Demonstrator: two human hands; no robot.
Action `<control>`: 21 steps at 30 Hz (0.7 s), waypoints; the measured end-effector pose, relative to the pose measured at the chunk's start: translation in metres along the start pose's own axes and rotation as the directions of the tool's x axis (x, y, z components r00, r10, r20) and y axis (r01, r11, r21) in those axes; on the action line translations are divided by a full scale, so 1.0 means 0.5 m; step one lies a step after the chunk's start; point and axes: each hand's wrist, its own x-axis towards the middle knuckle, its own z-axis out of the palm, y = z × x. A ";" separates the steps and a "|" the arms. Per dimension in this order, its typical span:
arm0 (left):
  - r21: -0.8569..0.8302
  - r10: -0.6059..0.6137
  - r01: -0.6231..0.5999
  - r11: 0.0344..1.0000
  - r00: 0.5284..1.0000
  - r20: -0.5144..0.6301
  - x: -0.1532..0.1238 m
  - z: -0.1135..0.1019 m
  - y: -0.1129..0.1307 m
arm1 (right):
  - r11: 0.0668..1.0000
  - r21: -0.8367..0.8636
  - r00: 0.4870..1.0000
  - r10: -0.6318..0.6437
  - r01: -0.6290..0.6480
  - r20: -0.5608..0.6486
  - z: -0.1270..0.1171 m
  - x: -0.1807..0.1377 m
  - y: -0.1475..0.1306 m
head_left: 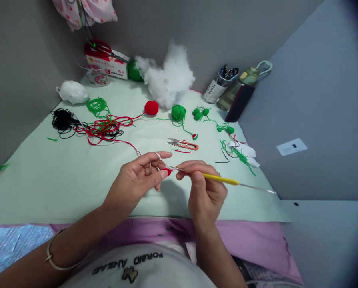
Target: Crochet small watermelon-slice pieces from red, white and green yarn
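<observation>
My left hand pinches a tiny red crochet piece between thumb and fingers, with white and red yarn wound over the index finger and trailing back to the tangle. My right hand grips a yellow-handled crochet hook, its metal tip set into the red piece and its other end pointing right. Both hands hover above the pale green mat near its front edge.
Orange thread snips lie just beyond my hands. Farther back are a red yarn ball, a green yarn ball, small green crochet pieces, tangled red, green and black yarn, white stuffing, a pen cup and a bottle.
</observation>
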 end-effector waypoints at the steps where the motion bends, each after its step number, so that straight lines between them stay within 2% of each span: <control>1: -0.007 -0.008 0.009 1.000 1.000 0.014 0.001 -0.002 -0.002 | 0.998 0.046 0.999 0.052 -0.052 -0.008 0.000 0.001 0.002; 4: -0.031 -0.027 0.029 0.999 0.999 0.044 0.002 -0.004 -0.004 | 0.976 0.133 0.985 0.172 -0.170 -0.005 -0.004 0.002 0.006; 7: -0.052 -0.024 0.027 0.998 0.998 0.057 0.002 -0.005 -0.003 | 0.969 0.145 0.980 0.197 -0.199 0.029 -0.008 0.003 0.005; 13: -0.030 -0.013 0.014 0.999 1.000 0.028 0.003 -0.005 -0.001 | 0.996 0.045 0.995 0.074 -0.077 0.063 -0.007 0.003 -0.001; 18: 0.019 -0.001 0.001 1.000 1.000 -0.017 0.003 0.003 0.007 | 0.998 -0.053 0.998 0.031 -0.027 0.062 -0.006 0.006 -0.006; 21: 0.051 0.025 -0.022 0.998 0.999 -0.046 0.003 0.011 0.009 | 0.991 -0.118 0.996 -0.046 0.055 0.082 -0.005 0.006 -0.008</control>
